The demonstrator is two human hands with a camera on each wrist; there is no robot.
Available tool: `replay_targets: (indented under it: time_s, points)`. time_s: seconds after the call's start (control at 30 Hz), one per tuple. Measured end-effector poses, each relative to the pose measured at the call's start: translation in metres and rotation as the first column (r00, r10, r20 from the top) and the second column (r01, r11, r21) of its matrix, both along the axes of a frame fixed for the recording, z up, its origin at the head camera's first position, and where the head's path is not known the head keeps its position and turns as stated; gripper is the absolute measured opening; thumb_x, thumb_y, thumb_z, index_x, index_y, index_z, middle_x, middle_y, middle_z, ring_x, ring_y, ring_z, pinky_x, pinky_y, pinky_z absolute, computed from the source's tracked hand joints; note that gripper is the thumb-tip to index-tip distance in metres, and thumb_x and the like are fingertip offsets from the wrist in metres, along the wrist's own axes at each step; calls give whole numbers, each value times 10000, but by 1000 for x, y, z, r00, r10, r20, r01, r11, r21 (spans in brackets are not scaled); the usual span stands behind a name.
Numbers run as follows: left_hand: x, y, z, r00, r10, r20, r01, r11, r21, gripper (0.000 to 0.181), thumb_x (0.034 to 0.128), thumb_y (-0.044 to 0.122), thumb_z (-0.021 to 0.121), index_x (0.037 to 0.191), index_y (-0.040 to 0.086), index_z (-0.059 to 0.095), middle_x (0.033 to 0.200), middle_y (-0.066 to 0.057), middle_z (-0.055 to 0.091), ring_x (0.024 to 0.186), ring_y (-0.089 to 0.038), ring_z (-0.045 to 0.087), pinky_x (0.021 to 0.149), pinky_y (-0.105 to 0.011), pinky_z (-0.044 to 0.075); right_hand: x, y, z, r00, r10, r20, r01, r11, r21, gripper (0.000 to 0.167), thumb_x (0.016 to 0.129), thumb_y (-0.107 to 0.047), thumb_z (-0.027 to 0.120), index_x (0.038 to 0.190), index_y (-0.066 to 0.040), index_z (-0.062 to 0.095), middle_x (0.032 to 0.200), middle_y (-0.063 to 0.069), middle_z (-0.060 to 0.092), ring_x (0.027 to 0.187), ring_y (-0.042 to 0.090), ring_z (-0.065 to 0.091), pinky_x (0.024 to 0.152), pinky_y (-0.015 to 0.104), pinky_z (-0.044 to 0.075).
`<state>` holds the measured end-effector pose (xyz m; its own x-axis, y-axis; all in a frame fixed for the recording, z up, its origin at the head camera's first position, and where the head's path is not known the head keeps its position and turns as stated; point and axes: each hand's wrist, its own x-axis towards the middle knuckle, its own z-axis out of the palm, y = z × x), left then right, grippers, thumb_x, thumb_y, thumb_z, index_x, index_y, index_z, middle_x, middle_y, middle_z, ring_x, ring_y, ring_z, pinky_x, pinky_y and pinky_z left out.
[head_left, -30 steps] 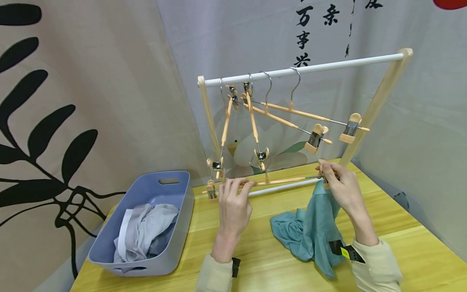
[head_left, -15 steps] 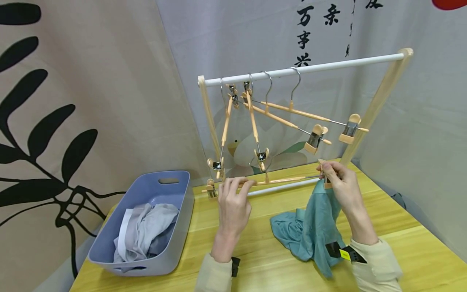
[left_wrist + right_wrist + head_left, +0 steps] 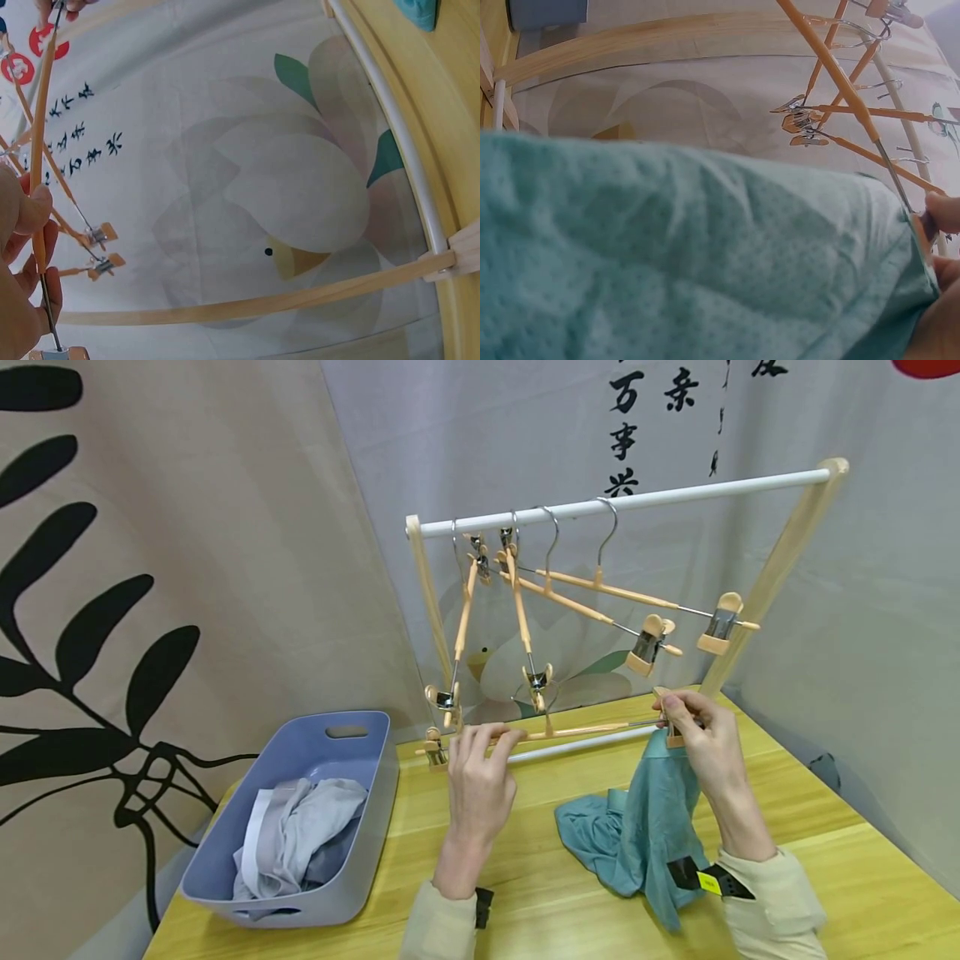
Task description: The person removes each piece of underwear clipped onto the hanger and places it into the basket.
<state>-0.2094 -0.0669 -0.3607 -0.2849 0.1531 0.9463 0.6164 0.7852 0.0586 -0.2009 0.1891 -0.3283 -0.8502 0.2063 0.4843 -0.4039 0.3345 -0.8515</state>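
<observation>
A clip hanger is held level in front of the rack. My left hand grips its bar near the left end, fingers curled over it; the left wrist view shows the thumb and fingers around the orange bar. With thumb and fingers, my right hand pinches the hanger's right clip. From that clip hangs a teal garment, its lower part bunched on the table. In the right wrist view the teal cloth fills the lower part, its edge at the clip. The left clip has no cloth in it.
Several clip hangers hang from the white rod of a wooden rack behind my hands. A blue-grey basket with grey clothes stands on the wooden table at the left. A printed curtain hangs behind.
Almost nothing differs. My right hand and the clip have shifted very slightly, and the teal garment still hangs there. The left hand stays in place.
</observation>
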Motion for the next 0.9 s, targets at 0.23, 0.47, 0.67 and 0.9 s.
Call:
replay_targets:
  time_s: [0.23, 0.47, 0.67, 0.9]
  points:
    - [1, 0, 1, 1000, 2, 14, -2, 1000, 0, 485, 542, -237, 541, 854, 101, 694, 896, -66, 670, 839, -212, 586, 700, -323, 442, 0, 0, 0, 1000, -17, -13, 17, 1000, 1, 169, 975, -207, 527, 879, -263, 654, 766, -223, 596, 685, -10, 590, 627, 157, 469]
    - [0, -1, 1, 1000, -5, 16, 5, 1000, 0, 479, 559, -234, 538, 862, 100, 697, 895, -73, 671, 842, -212, 581, 709, -335, 443, 0, 0, -1, 1000, -24, -13, 24, 1000, 8, 161, 974, -228, 530, 882, -261, 657, 801, -229, 596, 698, 10, 579, 608, 182, 445]
    - [1, -1, 1, 1000, -2, 22, 2, 1000, -3, 474, 564, -235, 553, 866, 100, 698, 896, -70, 673, 843, -214, 583, 711, -334, 443, -2, 0, -2, 999, -34, -7, 34, 999, 10, 157, 970, -224, 538, 880, -248, 665, 792, -216, 594, 704, 46, 575, 603, 194, 432]
    - [0, -2, 1, 1000, 6, 16, -6, 1000, -4, 467, 569, -239, 571, 862, 102, 698, 893, -62, 669, 835, -216, 585, 699, -330, 438, -4, -1, -4, 999, -39, -3, 39, 999, 7, 152, 962, -220, 553, 874, -243, 673, 768, -205, 596, 691, 25, 567, 601, 196, 426]
